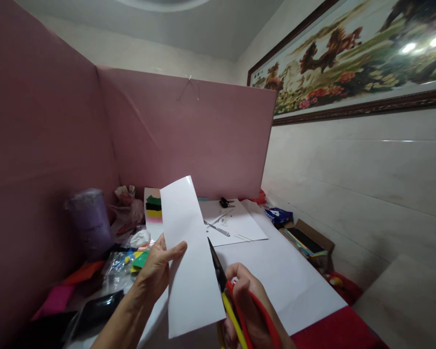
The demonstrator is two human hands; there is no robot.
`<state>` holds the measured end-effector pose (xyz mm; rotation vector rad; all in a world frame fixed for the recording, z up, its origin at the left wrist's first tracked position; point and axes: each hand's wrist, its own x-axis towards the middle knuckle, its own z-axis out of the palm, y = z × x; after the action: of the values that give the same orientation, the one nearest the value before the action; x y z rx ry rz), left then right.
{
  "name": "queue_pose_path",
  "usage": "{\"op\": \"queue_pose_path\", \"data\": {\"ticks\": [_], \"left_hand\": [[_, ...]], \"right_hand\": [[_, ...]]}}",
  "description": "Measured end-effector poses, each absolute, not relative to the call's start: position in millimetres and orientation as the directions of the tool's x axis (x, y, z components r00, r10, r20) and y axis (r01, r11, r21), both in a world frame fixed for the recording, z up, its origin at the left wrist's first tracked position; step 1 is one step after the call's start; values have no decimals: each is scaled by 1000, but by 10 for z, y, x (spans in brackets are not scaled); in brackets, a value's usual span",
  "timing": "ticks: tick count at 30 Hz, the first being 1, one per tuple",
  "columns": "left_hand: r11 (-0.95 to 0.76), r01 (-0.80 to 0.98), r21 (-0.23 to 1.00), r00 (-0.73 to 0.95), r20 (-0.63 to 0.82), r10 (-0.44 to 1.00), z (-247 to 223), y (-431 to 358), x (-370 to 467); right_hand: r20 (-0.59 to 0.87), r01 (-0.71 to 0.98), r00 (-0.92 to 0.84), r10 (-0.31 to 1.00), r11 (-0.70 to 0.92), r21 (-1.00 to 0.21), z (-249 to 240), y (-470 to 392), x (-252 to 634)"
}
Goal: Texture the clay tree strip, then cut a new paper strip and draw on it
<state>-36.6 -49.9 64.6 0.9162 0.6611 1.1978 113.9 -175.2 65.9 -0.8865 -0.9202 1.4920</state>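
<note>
My left hand (163, 264) pinches a strip of white paper (194, 286) by its left edge, with the thumb on the front face. The strip is upright and slightly curved, raised above the table. In my right hand (250, 295) is a pair of scissors (235, 295) with red and yellow handles and dark blades. The blades point up and away, right beside the paper's right edge. Whether they touch the paper I cannot tell. Part of the handles is hidden by my fingers.
A large white sheet (276, 281) covers the table over a red cloth (334, 332). Farther back lie a craft knife (220, 230) and keys (224, 202). A purple container (90, 223), plastic bags and coloured pieces crowd the left. An open cardboard box (308, 242) stands right, by the wall.
</note>
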Motion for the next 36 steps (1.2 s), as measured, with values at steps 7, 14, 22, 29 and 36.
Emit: {"op": "queue_pose_path", "data": {"ticks": [7,14,22,29,36], "left_hand": [[96,-483,870,261,39,964,625,-489,-362],[96,-488,867,265,43,963,638,-509,-362],[238,-523,818,199,-154,968,696,-513,-435],[286,-542,790,203,-207,957,809,-479,-554],[212,-451,867,200,-133,971,728,-465,-496]], "right_hand": [[-53,-458,-76,996,-82,-885,623,-1749,1099],[-106,-484,-35,994,-110,-868,654,-1756,1077],[-43,-358,-21,999,-48,-932,629,-1795,1163],[-47,-219,-99,994,-68,-973,371,-1805,1281],[-17,-234,-135,991,-49,-971,275,-1802,1296]]}}
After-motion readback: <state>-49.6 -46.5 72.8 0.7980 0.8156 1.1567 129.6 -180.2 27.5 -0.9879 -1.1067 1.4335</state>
